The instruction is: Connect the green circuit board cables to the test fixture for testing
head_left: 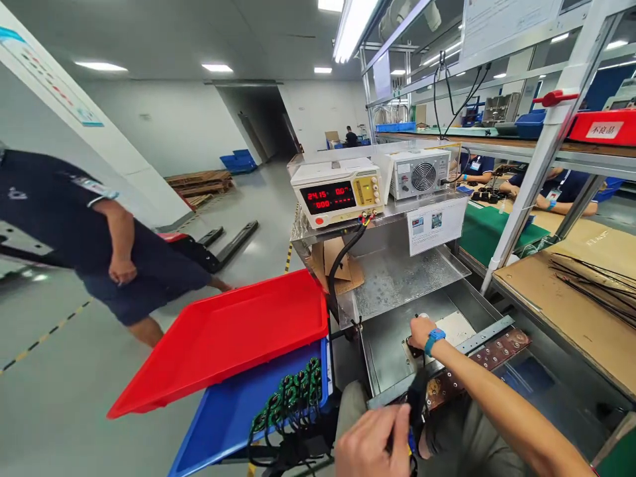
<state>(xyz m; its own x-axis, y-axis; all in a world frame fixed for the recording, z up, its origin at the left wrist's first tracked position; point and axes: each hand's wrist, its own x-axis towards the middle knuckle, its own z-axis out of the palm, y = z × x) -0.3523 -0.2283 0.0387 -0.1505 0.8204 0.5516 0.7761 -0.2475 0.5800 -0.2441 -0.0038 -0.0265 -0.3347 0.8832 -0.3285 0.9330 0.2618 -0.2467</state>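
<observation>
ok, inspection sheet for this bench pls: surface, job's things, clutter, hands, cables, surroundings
Surface: steel bench, scuffed; recessed well below.
Job's things: dark part in the well under the right hand; dark item by the left hand, unclear.
Clutter: cardboard under the supply; red tray on blue tray holding green boards.
Hands: right hand on the part, blue wristband; left hand closed on the dark item.
Cables: black cable hanging from the power supply; leads by the boards.
Surroundings: a person walking left; seated workers beyond.
</observation>
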